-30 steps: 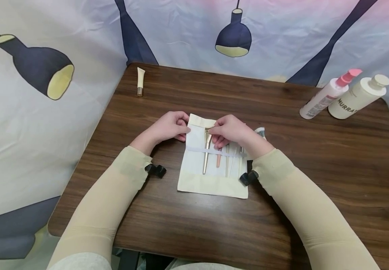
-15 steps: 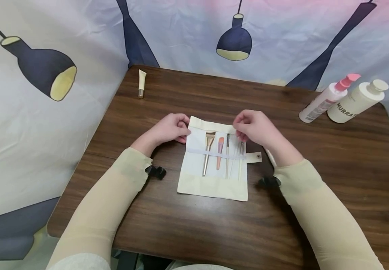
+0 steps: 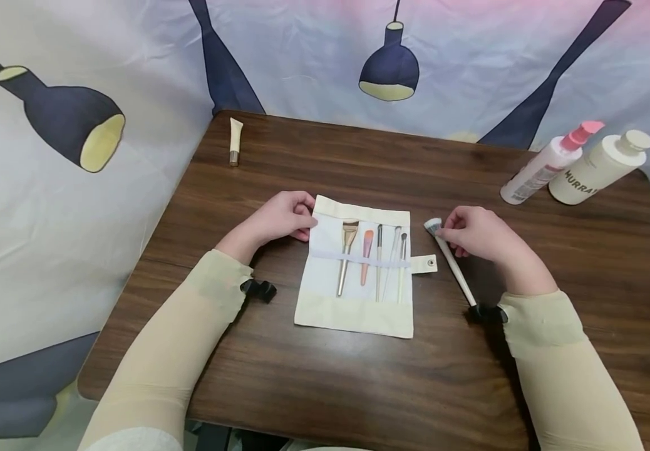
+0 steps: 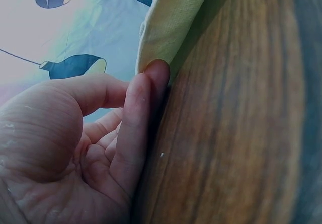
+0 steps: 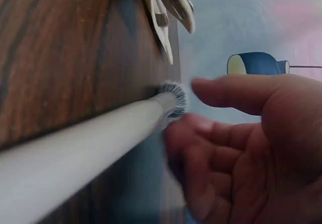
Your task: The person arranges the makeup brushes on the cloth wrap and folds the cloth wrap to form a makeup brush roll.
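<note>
We see the left hand (image 3: 287, 214) pinching the left edge of the case (image 3: 353, 313) near its top corner, thumb and finger on the fabric. The right hand (image 3: 479, 232) is at the head of the white brush (image 3: 457, 269), which lies slantwise on the table (image 3: 302, 388), to the right of the case. In the right wrist view we find a gap between thumb and fingers, the fingers loosely bent close by the bristles, so the hand is not gripping the brush.

The case is spread flat, with five brushes under its band (image 3: 333, 255); the leftmost is gold, the next pink. A tab (image 3: 424, 264) with a snap sticks out towards the white brush.

At the far right we read dark capitals on the cream bottle (image 3: 598, 169), HURRA or MURRA, the end curving out of sight. Just beside it, the pump bottle (image 3: 541, 172) has a pink top and a label too small for us to read. A tube (image 3: 235, 141) lies at the far left.
</note>
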The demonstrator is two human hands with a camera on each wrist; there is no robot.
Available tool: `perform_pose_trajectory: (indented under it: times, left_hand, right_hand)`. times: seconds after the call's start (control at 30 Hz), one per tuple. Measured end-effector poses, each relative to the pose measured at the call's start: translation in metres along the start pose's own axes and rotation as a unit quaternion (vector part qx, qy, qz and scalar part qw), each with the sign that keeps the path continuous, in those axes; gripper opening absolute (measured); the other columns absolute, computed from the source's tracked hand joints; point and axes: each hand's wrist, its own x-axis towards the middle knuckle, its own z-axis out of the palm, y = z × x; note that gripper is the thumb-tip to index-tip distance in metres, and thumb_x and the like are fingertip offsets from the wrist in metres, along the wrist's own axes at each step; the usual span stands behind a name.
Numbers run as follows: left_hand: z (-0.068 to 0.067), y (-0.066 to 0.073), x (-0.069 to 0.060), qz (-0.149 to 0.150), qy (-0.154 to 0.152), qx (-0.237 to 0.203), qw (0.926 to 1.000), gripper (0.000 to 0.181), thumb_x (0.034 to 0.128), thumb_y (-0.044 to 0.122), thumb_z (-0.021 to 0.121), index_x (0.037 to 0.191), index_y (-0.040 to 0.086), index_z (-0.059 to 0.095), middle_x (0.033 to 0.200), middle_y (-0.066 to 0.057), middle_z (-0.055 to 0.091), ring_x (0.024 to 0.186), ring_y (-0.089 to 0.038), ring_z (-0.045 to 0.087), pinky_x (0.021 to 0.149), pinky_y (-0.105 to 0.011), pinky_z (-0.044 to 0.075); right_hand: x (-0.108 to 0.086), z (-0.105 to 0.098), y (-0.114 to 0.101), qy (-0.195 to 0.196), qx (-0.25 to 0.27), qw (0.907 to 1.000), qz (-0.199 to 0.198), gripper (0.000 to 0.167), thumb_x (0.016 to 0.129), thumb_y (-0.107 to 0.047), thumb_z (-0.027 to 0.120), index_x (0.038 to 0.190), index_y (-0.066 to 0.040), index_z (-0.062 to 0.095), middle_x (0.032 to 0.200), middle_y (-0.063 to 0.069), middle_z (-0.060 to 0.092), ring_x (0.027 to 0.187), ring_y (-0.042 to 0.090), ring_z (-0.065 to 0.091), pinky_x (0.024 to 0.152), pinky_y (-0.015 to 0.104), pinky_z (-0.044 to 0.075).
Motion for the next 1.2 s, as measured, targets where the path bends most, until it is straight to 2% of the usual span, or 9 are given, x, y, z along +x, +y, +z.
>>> perform_pose_trajectory:
  times: [0.13, 0.27, 0.43, 0.6, 0.73, 0.87, 1.03, 1.2]
  left_hand:
    - [-0.001, 0.000, -0.001, 0.000, 0.002, -0.006, 1.0000, 0.028, 0.0962, 0.001, 0.066, 0.122, -0.004, 0.057, 0.083, -0.011, 0.066, 0.066, -0.017, 0.068, 0.067, -0.032, 0.065]
    - [-0.001, 0.002, 0.001, 0.006, -0.004, -0.005, 1.0000, 0.029, 0.0964, 0.003, 0.066, 0.123, -0.004, 0.057, 0.084, -0.011, 0.067, 0.067, -0.017, 0.069, 0.069, -0.033, 0.065]
    - [-0.001, 0.003, 0.001, 0.004, 0.004, 0.001, 1.0000, 0.029, 0.0967, 0.003, 0.066, 0.123, -0.003, 0.056, 0.084, -0.011, 0.067, 0.066, -0.017, 0.068, 0.067, -0.032, 0.065]
    - [0.000, 0.000, 0.001, -0.005, -0.005, -0.002, 1.0000, 0.030, 0.0969, 0.003, 0.066, 0.124, -0.005, 0.056, 0.085, -0.011, 0.067, 0.067, -0.017, 0.069, 0.068, -0.032, 0.065]
    - [-0.001, -0.001, 0.002, -0.003, -0.003, 0.001, 1.0000, 0.030, 0.0971, 0.004, 0.067, 0.124, -0.004, 0.056, 0.086, -0.013, 0.067, 0.068, -0.018, 0.070, 0.068, -0.033, 0.065]
    - [-0.003, -0.001, 0.003, -0.002, -0.005, 0.000, 1.0000, 0.030, 0.0972, 0.004, 0.067, 0.124, -0.004, 0.056, 0.086, -0.013, 0.067, 0.068, -0.017, 0.069, 0.069, -0.033, 0.065]
    - [-0.004, 0.002, 0.004, 0.008, -0.002, 0.000, 1.0000, 0.030, 0.0967, 0.004, 0.067, 0.124, -0.004, 0.056, 0.086, -0.012, 0.067, 0.068, -0.017, 0.069, 0.068, -0.032, 0.065]
    - [-0.002, 0.000, 0.002, -0.002, -0.004, 0.000, 1.0000, 0.030, 0.0973, 0.005, 0.067, 0.124, -0.003, 0.057, 0.087, -0.013, 0.067, 0.069, -0.017, 0.069, 0.068, -0.032, 0.065]
  right_hand:
    - [0.002, 0.000, -0.004, -0.031, -0.062, 0.9974, 0.017, 0.040, 0.096, -0.041, 0.069, 0.104, -0.003, 0.060, 0.077, 0.007, 0.069, 0.063, 0.018, 0.067, 0.058, 0.033, 0.054]
    - [0.002, 0.001, -0.009, -0.052, -0.096, 0.9937, 0.028, 0.043, 0.095, -0.042, 0.071, 0.102, -0.002, 0.058, 0.078, 0.007, 0.068, 0.061, 0.017, 0.067, 0.059, 0.033, 0.054]
    - [0.002, 0.004, -0.011, -0.054, -0.109, 0.9925, 0.013, 0.036, 0.096, -0.036, 0.070, 0.095, -0.002, 0.059, 0.070, 0.006, 0.067, 0.058, 0.016, 0.067, 0.060, 0.032, 0.053]
    - [0.002, 0.006, -0.009, -0.066, -0.094, 0.9933, 0.015, 0.032, 0.097, -0.031, 0.067, 0.095, 0.000, 0.059, 0.067, 0.005, 0.068, 0.058, 0.015, 0.068, 0.060, 0.031, 0.054]
    - [0.003, 0.005, -0.004, -0.062, -0.042, 0.9971, 0.012, 0.028, 0.099, -0.026, 0.066, 0.095, 0.000, 0.058, 0.068, 0.007, 0.065, 0.059, 0.016, 0.068, 0.060, 0.032, 0.058]
    - [0.005, 0.002, 0.000, -0.058, 0.059, 0.9966, 0.006, 0.028, 0.101, -0.023, 0.065, 0.100, 0.002, 0.053, 0.080, 0.007, 0.065, 0.068, 0.017, 0.068, 0.064, 0.034, 0.063]
    - [0.005, -0.004, 0.001, -0.063, 0.187, 0.9802, -0.010, 0.026, 0.103, -0.017, 0.063, 0.106, 0.005, 0.050, 0.086, 0.007, 0.067, 0.076, 0.015, 0.067, 0.070, 0.034, 0.066]
    - [0.003, -0.006, 0.005, -0.058, 0.263, 0.9628, -0.023, 0.025, 0.103, -0.015, 0.062, 0.111, 0.005, 0.049, 0.082, 0.002, 0.066, 0.075, 0.013, 0.067, 0.072, 0.034, 0.066]
